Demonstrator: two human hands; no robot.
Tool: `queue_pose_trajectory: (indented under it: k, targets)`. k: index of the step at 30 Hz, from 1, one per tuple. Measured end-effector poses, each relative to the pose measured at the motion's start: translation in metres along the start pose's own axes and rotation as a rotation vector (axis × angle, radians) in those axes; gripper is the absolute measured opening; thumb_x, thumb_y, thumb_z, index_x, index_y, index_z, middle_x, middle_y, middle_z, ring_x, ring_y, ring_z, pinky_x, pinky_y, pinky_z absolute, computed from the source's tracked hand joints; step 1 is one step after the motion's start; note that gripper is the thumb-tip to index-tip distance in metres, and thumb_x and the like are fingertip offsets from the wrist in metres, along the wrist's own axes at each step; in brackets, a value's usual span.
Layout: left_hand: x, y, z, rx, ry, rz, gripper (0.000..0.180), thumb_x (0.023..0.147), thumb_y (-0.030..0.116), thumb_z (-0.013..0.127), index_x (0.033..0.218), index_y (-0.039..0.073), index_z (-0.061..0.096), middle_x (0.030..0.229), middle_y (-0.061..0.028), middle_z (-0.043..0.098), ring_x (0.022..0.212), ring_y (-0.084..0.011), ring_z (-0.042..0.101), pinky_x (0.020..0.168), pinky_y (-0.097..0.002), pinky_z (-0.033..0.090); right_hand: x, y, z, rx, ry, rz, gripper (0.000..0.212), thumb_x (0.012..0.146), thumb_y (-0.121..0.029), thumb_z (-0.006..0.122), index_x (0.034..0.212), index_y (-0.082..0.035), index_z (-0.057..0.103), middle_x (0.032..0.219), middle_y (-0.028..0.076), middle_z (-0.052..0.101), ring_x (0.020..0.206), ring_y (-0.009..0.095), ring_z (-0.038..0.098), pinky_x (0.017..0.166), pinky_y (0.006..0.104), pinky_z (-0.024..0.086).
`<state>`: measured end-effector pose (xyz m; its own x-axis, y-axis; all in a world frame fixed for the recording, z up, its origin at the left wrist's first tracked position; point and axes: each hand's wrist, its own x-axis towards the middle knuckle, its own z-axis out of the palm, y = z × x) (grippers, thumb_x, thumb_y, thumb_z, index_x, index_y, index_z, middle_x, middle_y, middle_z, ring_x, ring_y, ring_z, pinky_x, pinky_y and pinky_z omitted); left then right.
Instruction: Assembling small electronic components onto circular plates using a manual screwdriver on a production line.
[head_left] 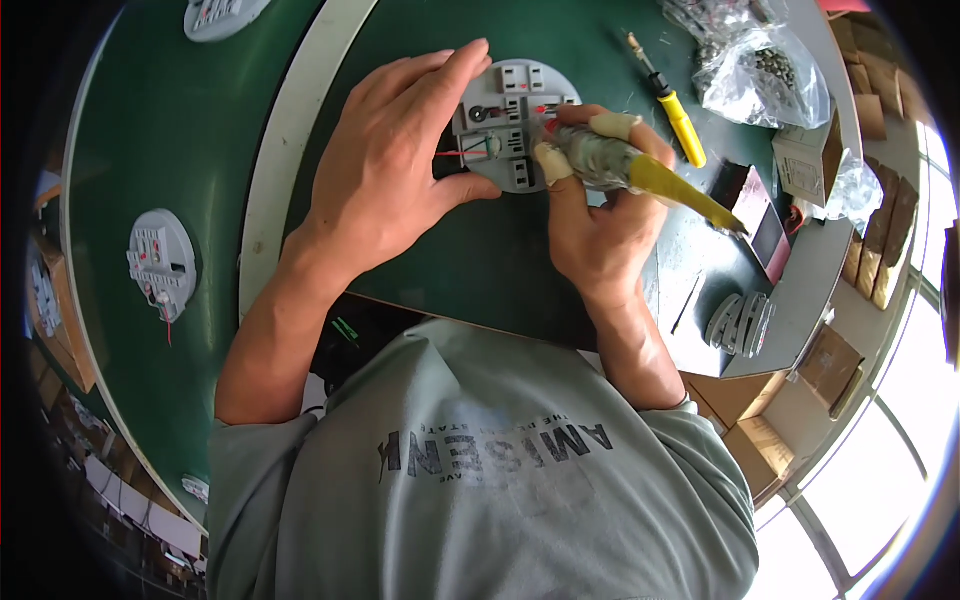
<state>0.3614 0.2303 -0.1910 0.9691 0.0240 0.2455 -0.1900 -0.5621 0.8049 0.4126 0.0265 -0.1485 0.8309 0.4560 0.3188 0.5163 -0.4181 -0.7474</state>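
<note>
A round grey plastic housing [520, 78] lies on the green table, with raised slots, small parts and a red wire at its left side. My left hand [385, 150] spans its left side, thumb at the lower edge and fingertips by the upper edge, steadying it. In my right hand [600, 215] is a thick electric screwdriver [605, 160], its body wrapped in clear film and its tapering rear end yellow. The front of this tool points at the right part of the housing; its tip is hidden. Pale finger covers sit on my right thumb and a finger.
A yellow-handled screwdriver [682, 128] lies at the right, near a clear bag of small metal parts [770, 70]. Stacked grey discs [740, 325] and a dark box [765, 225] are nearer me. Past the pale rail [270, 190], another housing [163, 260] rests on the green surface.
</note>
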Motion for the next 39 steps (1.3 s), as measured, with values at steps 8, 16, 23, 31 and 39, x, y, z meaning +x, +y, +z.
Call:
queue_pose_trajectory:
  k: [8,16,23,31,39]
  targets:
    - [0.007,0.008,0.004,0.027,-0.034,0.006,0.107,0.066,0.017,0.099,0.158,0.007,0.047,0.146,-0.0109,0.065,0.138,-0.0335,0.058,0.117,-0.0472,0.044,0.019,-0.017,-0.057,-0.141,0.016,0.438,0.050,0.091,-0.012,0.085,0.134,0.000,0.061,0.107,0.014,0.076,0.091,0.026,0.076,0.081,0.0359,0.060]
    - [0.036,0.037,0.022,0.161,0.083,0.147,0.046,0.077,0.020,0.093,0.117,0.007,0.075,0.129,-0.0078,0.070,0.130,-0.0351,0.061,0.112,-0.0485,0.045,0.011,0.020,-0.125,-0.513,-0.087,0.370,0.038,0.096,-0.019,0.076,0.130,-0.004,0.071,0.103,0.018,0.078,0.089,0.030,0.077,0.083,0.0373,0.060]
    - [0.053,0.038,0.041,0.175,0.129,0.181,0.015,0.081,0.015,0.088,0.091,0.008,0.079,0.108,-0.0013,0.074,0.126,-0.0333,0.063,0.110,-0.0482,0.045,0.087,0.111,-0.175,-0.635,0.244,0.275,0.036,0.099,-0.028,0.069,0.125,-0.004,0.075,0.107,0.019,0.080,0.098,0.033,0.078,0.091,0.0412,0.058]
    - [0.070,0.035,0.032,0.172,0.029,0.296,0.011,0.082,0.011,0.086,0.092,0.009,0.082,0.105,0.0005,0.079,0.129,-0.0335,0.062,0.114,-0.0527,0.042,0.161,0.190,-0.186,-0.747,0.118,0.294,0.023,0.090,-0.016,0.066,0.098,0.005,0.070,0.095,0.032,0.072,0.093,0.048,0.070,0.082,0.0521,0.054]
    - [0.083,0.036,0.027,0.192,-0.069,0.284,0.021,0.082,0.014,0.088,0.103,0.010,0.084,0.126,-0.0042,0.076,0.137,-0.0348,0.058,0.121,-0.0537,0.036,0.150,0.296,-0.195,-0.878,0.256,0.228,0.040,0.098,-0.037,0.073,0.128,-0.011,0.078,0.105,0.015,0.081,0.097,0.022,0.078,0.089,0.0370,0.057]
